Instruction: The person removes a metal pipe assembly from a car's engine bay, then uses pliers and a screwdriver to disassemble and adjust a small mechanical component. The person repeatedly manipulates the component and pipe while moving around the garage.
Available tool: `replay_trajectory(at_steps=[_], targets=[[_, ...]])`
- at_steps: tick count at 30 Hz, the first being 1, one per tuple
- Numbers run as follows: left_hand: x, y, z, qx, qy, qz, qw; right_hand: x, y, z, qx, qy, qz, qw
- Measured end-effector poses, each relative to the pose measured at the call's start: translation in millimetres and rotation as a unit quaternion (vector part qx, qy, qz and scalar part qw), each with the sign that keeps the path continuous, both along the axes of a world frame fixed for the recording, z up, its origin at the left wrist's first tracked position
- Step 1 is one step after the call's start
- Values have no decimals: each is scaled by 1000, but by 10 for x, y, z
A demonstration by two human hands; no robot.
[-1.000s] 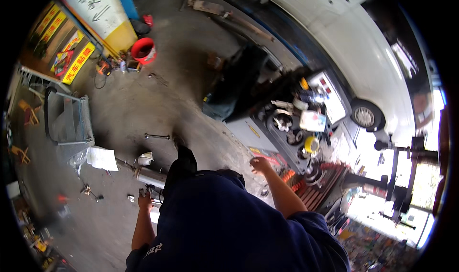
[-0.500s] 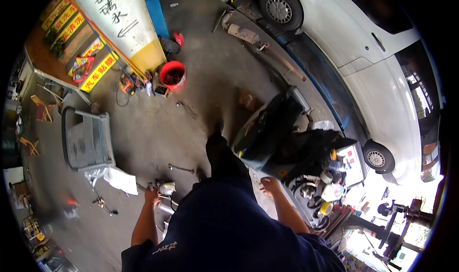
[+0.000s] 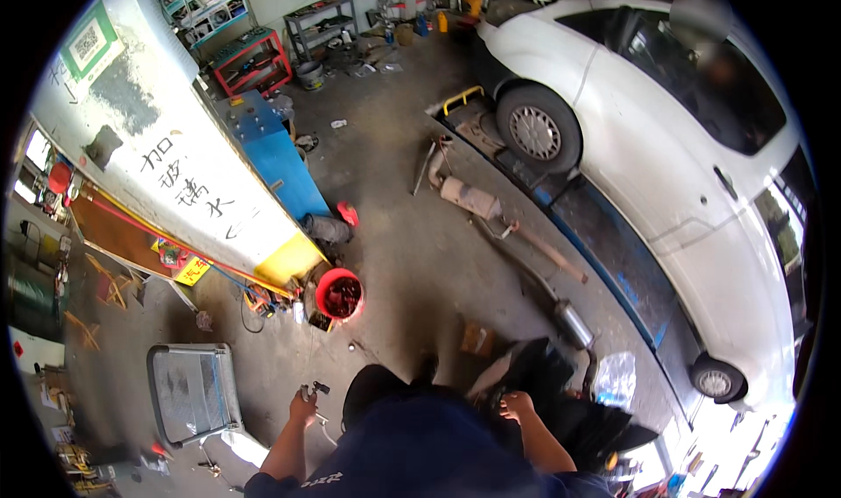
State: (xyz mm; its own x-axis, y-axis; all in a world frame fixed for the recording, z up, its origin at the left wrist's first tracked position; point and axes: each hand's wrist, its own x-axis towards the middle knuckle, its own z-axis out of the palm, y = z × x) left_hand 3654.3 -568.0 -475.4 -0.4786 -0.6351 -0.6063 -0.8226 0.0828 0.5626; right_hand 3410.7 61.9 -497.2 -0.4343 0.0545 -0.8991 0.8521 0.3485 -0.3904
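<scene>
My left hand [image 3: 302,408] is closed around a small dark metal tool [image 3: 321,388], whose head sticks out past the fingers. A thin pale hose or rod [image 3: 327,430] hangs beside that hand; I cannot tell if it joins the tool. My right hand [image 3: 517,405] is held out at my other side, its fingers curled in. Nothing sticks out of it, and the inside of the palm is hidden. Below and beyond it are a dark, bulky cover [image 3: 561,415] and a small brown carton [image 3: 477,339] on the floor.
A white car [image 3: 648,139] stands on a blue lift platform [image 3: 604,235] at the right. An exhaust pipe with a muffler [image 3: 469,197] lies beside it. Ahead left are a pillar [image 3: 166,148], a red bucket [image 3: 340,296] and a blue cabinet [image 3: 279,161]. A grey cart [image 3: 194,393] stands left.
The view has tilted up and moved, showing more of the pillar, car and far shelves. Both hands sit lower in the picture. My left hand keeps its hold; my right hand stays curled.
</scene>
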Motion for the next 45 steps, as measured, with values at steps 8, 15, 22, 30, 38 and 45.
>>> replay_trajectory(at_steps=[8, 15, 22, 30, 38, 45], targets=[[-2618, -890, -136, 19, 42, -9, 999, -3131, -1017, 222, 3, 153, -24, 988], [-5379, -2034, -298, -166, 101, -245, 950, -4453, -2059, 443, -8, -25, -64, 998], [-8180, -2612, 591, -143, 203, -231, 941, -5492, -2888, 288, -17, 128, 303, 944], [-10758, -4124, 634, -138, 185, -163, 959, -7950, -4114, -228, 74, 180, 424, 884], [-12343, -6209, 175, -62, 103, 7, 993, -11807, -6133, 245, 69, 342, 393, 851], [-12801, -7330, -362, -55, 129, 154, 978, -14218, -9624, 3003, -245, 278, 287, 883]])
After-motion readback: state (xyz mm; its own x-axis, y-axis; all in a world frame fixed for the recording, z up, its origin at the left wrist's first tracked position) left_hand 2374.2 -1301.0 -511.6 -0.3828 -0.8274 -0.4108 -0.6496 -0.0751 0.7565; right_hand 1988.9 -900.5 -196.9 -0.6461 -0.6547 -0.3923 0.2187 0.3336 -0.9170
